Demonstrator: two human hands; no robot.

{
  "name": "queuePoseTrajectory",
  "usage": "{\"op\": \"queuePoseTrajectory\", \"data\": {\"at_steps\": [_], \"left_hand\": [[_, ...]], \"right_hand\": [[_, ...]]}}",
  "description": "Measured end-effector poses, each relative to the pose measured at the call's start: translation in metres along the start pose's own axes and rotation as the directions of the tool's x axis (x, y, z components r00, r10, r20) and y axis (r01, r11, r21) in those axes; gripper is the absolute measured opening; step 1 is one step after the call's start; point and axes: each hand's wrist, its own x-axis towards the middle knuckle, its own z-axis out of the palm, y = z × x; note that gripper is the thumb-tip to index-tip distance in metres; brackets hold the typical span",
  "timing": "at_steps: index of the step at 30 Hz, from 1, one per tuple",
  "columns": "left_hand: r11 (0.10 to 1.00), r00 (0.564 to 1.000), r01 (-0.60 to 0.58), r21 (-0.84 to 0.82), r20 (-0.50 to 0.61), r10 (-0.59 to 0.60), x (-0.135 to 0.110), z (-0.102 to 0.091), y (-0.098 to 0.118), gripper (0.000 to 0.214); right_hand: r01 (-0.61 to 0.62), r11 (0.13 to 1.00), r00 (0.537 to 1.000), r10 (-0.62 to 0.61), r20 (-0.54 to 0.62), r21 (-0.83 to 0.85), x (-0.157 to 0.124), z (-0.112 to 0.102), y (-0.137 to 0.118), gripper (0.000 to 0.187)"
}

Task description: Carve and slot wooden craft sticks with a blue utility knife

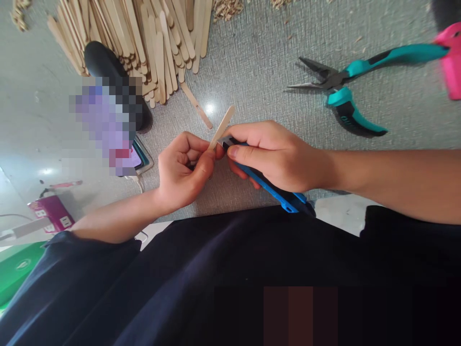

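My left hand (189, 166) pinches a wooden craft stick (224, 124) between thumb and fingers, with its rounded end pointing up and away. Wrapped round a blue and black utility knife (264, 185) is my right hand (273, 154). The knife's metal tip lies against or very close to the stick's edge, near my left fingertips; exact contact is hard to make out. Just beyond my hands, a thin stick with dark marks (196, 105) lies on the table, touching the edge of a large pile of craft sticks (158, 53).
Open teal and black needle-nose pliers (336, 80) lie at right, beside a pink-handled tool (452, 62). At left are a black case (108, 62), a phone (139, 156) with a blurred screen, and a purple power strip (54, 214). Wood shavings (227, 8) lie at the back.
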Motion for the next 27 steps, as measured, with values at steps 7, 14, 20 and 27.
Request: {"op": "queuePoseTrajectory", "data": {"at_steps": [7, 14, 20, 27], "left_hand": [[1.0, 1.0, 0.014, -0.003, -0.008, -0.014, -0.0008, 0.0006, 0.0016, 0.02], [0.998, 1.0, -0.012, 0.064, -0.015, 0.013, -0.0038, 0.0028, 0.0013, 0.015], [0.972, 0.997, -0.073, 0.225, -0.002, 0.075, -0.0095, 0.0008, -0.0007, 0.015], [0.936, 0.985, -0.164, 0.312, 0.099, 0.14, -0.0072, -0.0024, 0.0025, 0.016]], "right_hand": [[-0.031, 1.0, 0.999, 0.031, 0.01, 0.0, -0.0002, -0.0004, -0.0014, 0.034], [-0.071, 0.997, 0.997, 0.071, -0.018, -0.019, 0.0001, 0.0024, -0.0058, 0.042], [-0.149, 0.989, 0.988, 0.148, -0.032, -0.008, -0.0034, 0.0062, -0.0049, 0.042], [-0.208, 0.978, 0.978, 0.208, -0.007, 0.017, -0.0066, 0.0076, -0.0076, 0.041]]}}
